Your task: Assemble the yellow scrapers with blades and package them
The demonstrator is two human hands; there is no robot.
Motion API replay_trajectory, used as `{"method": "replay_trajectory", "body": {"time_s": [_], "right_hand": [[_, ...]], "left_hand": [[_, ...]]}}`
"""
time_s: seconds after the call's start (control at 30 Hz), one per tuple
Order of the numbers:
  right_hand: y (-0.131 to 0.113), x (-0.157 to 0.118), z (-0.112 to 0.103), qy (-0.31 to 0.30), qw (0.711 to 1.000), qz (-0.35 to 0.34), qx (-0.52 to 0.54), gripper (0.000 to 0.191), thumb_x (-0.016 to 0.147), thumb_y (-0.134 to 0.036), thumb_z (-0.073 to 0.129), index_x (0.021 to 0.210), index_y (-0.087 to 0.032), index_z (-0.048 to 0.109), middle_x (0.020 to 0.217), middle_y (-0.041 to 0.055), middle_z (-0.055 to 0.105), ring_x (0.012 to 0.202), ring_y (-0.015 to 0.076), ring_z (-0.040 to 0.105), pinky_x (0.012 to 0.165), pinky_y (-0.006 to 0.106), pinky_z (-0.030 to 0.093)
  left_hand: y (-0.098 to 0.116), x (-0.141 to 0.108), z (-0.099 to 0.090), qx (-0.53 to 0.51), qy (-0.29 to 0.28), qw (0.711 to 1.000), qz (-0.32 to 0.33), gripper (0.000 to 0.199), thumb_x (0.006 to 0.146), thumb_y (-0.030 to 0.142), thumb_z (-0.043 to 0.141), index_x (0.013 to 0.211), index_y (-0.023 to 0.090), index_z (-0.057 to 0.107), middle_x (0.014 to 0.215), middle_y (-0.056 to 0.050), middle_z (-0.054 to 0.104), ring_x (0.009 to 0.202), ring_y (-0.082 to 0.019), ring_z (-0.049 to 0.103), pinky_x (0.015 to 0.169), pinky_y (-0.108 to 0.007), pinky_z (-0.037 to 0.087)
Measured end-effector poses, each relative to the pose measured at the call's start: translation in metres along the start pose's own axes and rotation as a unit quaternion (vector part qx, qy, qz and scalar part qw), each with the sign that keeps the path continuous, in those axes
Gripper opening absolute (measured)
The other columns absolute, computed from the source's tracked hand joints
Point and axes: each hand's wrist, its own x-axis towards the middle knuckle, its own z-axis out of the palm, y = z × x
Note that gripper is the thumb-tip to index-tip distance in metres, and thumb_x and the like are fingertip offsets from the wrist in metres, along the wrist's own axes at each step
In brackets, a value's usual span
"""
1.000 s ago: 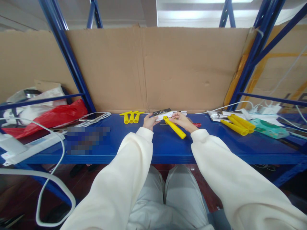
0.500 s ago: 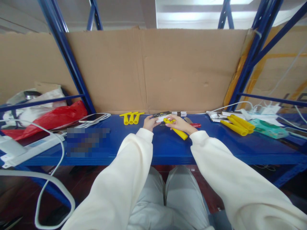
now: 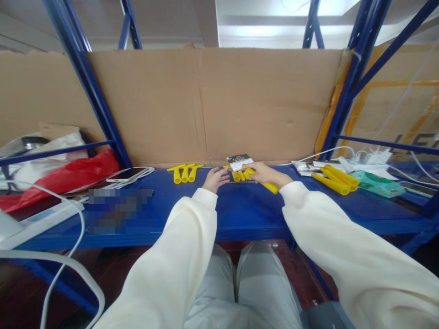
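My right hand point(image 3: 259, 172) is closed around a yellow tapered handle point(image 3: 270, 188), whose wide end sticks out below the palm. Just past its fingertips is a black-and-white printed card point(image 3: 240, 161); whether these fingers touch it I cannot tell. More yellow pieces point(image 3: 236, 176) lie under the card, partly hidden. My left hand point(image 3: 216, 179) hovers over the blue shelf point(image 3: 240, 214), fingers apart, with nothing in it. To its left, several yellow T-shaped handles point(image 3: 185, 174) lie side by side.
More yellow handles point(image 3: 338, 180) lie at the right beside a green packet point(image 3: 376, 183) and white cables. On the left are a phone point(image 3: 128, 174), a red bag point(image 3: 82, 176) and a white power strip point(image 3: 48, 224). A cardboard sheet point(image 3: 154, 109) stands behind.
My left hand has let go of the card and drawn away from it. My right hand has moved slightly right with the yellow handle. The view has shifted a little.
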Motion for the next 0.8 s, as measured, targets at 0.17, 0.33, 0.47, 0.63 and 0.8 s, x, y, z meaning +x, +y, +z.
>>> {"method": "replay_trajectory", "body": {"time_s": [0.17, 0.33, 0.47, 0.63, 0.8], "right_hand": [[0.044, -0.02, -0.061, 0.043, 0.985, 0.132, -0.102, 0.049, 0.083, -0.006, 0.052, 0.13, -0.017, 0.062, 0.108, 0.008, 0.073, 0.054, 0.0099, 0.063, 0.06, 0.021, 0.052], [0.102, -0.055, -0.095, 0.038, 0.951, 0.256, -0.168, 0.044, 0.082, -0.003, 0.054, 0.125, -0.01, 0.064, 0.09, 0.0096, 0.074, 0.057, 0.0131, 0.065, 0.061, 0.022, 0.052], [0.125, -0.082, -0.097, 0.018, 0.941, 0.31, -0.134, 0.038, 0.087, -0.008, 0.052, 0.125, -0.01, 0.062, 0.071, 0.0053, 0.068, 0.05, 0.0132, 0.062, 0.058, 0.024, 0.053], [0.124, -0.095, -0.088, 0.024, 0.934, 0.34, -0.102, 0.052, 0.089, -0.009, 0.051, 0.14, -0.011, 0.043, 0.066, 0.0024, 0.064, 0.047, 0.0135, 0.058, 0.051, 0.024, 0.049], [0.134, -0.089, -0.08, -0.014, 0.93, 0.335, -0.151, 0.041, 0.089, -0.01, 0.049, 0.129, -0.008, 0.057, 0.071, 0.0092, 0.068, 0.057, 0.0181, 0.065, 0.058, 0.026, 0.05]], "left_hand": [[0.003, -0.004, -0.001, 0.034, 0.007, 0.999, 0.003, 0.036, 0.083, 0.009, 0.068, 0.114, 0.017, 0.052, 0.088, -0.007, 0.069, 0.067, -0.014, 0.068, 0.061, -0.026, 0.056], [0.007, -0.008, 0.001, 0.06, 0.016, 0.998, 0.001, 0.027, 0.085, 0.005, 0.06, 0.109, 0.017, 0.053, 0.082, -0.004, 0.068, 0.058, -0.012, 0.064, 0.052, -0.021, 0.05], [0.006, -0.008, 0.002, 0.073, 0.012, 0.997, -0.006, 0.027, 0.085, 0.005, 0.059, 0.109, 0.017, 0.054, 0.082, -0.005, 0.069, 0.057, -0.013, 0.064, 0.053, -0.023, 0.05], [0.006, -0.007, 0.001, 0.08, 0.012, 0.997, -0.008, 0.028, 0.084, 0.005, 0.059, 0.108, 0.017, 0.054, 0.083, -0.006, 0.07, 0.057, -0.013, 0.064, 0.054, -0.024, 0.05], [0.007, -0.008, 0.0, 0.08, 0.007, 0.997, -0.012, 0.03, 0.082, 0.006, 0.061, 0.108, 0.018, 0.054, 0.082, -0.005, 0.07, 0.057, -0.013, 0.065, 0.054, -0.023, 0.05]]}}
